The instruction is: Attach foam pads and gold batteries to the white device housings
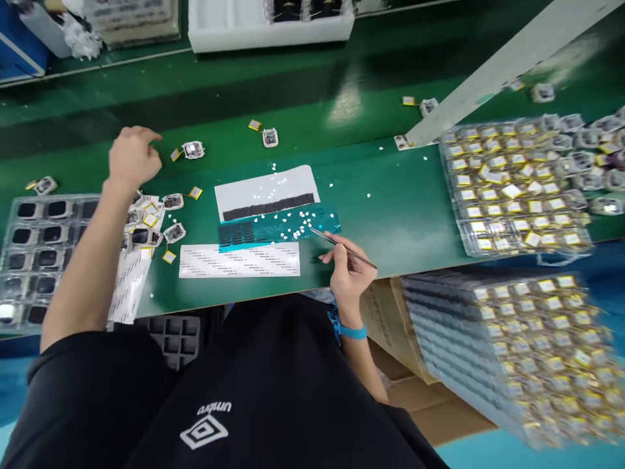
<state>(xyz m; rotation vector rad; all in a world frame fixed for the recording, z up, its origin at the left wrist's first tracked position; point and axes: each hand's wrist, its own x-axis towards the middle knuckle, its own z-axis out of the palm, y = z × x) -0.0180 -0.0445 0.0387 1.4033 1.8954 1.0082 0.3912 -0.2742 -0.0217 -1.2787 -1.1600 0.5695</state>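
Observation:
My right hand (352, 273) grips a pair of metal tweezers (344, 246). Their tips point at small white stickers scattered on a teal film strip (273, 228), which also carries rows of black pieces. Above the strip lies a white sheet (263, 185) with a row of black pieces along its lower edge; below it is a printed white strip (239, 262). My left hand (134, 156) is raised over the bench at left, index finger and thumb apart, nothing visible in it. Just right of those fingers sits a white watch-like unit (194, 150) with a wired yellow-edged battery.
At left, a clear tray (36, 225) holds dark-screened units, beside several loose units with batteries. A tray of battery units (508, 189) stands right, behind a white post (488, 75). Stacked trays (454, 345) fill the lower right. A white foam box (273, 40) is at the back.

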